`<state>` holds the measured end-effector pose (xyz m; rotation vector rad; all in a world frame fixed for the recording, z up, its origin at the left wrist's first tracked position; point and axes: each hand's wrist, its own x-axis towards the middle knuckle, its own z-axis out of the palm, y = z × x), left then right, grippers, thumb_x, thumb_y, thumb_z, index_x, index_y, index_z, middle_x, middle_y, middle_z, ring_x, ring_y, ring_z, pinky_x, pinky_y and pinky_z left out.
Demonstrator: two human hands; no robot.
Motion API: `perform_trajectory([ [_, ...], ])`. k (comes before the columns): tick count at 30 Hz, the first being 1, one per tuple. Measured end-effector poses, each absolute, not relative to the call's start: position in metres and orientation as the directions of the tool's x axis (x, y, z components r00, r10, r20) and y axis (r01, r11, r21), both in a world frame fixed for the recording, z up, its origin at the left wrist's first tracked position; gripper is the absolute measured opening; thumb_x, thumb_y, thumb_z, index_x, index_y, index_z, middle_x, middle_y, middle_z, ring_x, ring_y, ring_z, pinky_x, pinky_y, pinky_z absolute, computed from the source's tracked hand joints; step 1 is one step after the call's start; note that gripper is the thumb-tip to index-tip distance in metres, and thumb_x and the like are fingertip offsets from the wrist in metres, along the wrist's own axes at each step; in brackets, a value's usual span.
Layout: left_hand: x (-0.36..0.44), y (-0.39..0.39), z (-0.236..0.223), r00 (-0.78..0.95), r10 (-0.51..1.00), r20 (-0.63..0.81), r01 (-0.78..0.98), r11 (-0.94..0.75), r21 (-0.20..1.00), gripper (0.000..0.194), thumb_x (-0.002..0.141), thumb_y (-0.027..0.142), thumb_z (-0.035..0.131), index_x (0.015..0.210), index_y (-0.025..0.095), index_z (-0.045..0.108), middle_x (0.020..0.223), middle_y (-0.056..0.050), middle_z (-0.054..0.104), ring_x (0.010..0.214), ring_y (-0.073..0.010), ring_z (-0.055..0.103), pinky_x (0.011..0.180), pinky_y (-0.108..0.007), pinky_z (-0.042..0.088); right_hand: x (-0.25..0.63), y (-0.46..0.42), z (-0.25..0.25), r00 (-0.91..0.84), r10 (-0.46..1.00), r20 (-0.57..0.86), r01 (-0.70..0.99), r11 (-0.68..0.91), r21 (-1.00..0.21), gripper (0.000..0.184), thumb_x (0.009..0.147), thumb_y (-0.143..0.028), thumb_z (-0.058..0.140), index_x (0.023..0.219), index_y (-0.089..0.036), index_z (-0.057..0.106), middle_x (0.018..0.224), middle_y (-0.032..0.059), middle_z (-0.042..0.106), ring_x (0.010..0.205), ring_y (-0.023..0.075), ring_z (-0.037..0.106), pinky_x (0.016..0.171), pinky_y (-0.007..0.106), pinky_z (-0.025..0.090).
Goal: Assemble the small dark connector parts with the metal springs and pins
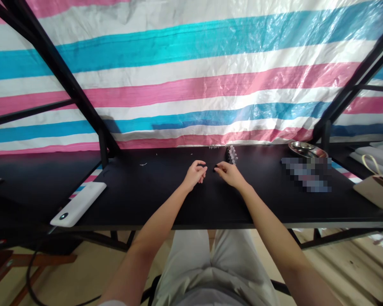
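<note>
Over the middle of the black table (140,191), my left hand (195,175) is closed, its fingers curled in and the thumb against them. What it holds, if anything, is too small to make out. A short gap to the right, my right hand (230,173) pinches a small black piece (215,168) between thumb and fingertips. Just behind my right hand stands a clear, knobbly-edged strip (232,155) with a dark part along its left side. Further back lies a row of tiny clear bits (213,147).
Thin white strands (143,164) lie to the left. A white power bank (79,204) with a cable sits at the left edge. At the right are a shiny metal dish (306,148), a blurred-out patch and a beige bag (375,191). Black frame bars and striped sheeting (191,93) stand behind.
</note>
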<state>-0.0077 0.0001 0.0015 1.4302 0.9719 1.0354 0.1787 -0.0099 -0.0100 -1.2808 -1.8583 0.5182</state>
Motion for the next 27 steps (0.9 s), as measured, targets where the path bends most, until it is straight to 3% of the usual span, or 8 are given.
perform_trajectory([
  [7,-0.009,0.0,0.005,0.218,0.974,0.068,0.047,-0.08,0.996,0.015,0.077,0.025,0.056,0.087,0.016,0.049,0.05,0.007,0.05,0.03,-0.003,0.04,0.032,-0.014,0.026,0.214,0.002,-0.017,0.087,0.933,0.35,0.849,0.115,-0.516,0.018,0.081,-0.033,0.05,0.084,-0.018,0.061,0.074,0.0057,0.066,0.069,0.0183,0.06,0.062,0.026,0.041],
  [19,-0.009,0.002,0.002,0.257,0.964,0.074,0.047,-0.089,0.995,0.015,0.076,0.025,0.056,0.086,0.016,0.051,0.052,0.007,0.051,0.031,-0.0034,0.041,0.033,-0.016,0.027,0.212,0.004,-0.024,0.135,0.942,0.308,0.876,0.032,-0.481,0.02,0.082,-0.034,0.049,0.088,-0.019,0.062,0.078,0.007,0.066,0.071,0.0188,0.061,0.06,0.026,0.039],
  [27,-0.01,0.001,0.003,0.248,0.966,0.072,0.05,-0.087,0.995,0.015,0.076,0.025,0.055,0.087,0.016,0.05,0.052,0.006,0.051,0.031,-0.0041,0.042,0.032,-0.016,0.027,0.223,0.004,-0.023,0.138,0.967,0.213,0.876,-0.019,-0.481,0.018,0.081,-0.02,0.049,0.094,-0.017,0.06,0.082,0.0086,0.067,0.075,0.0191,0.062,0.065,0.027,0.041],
])
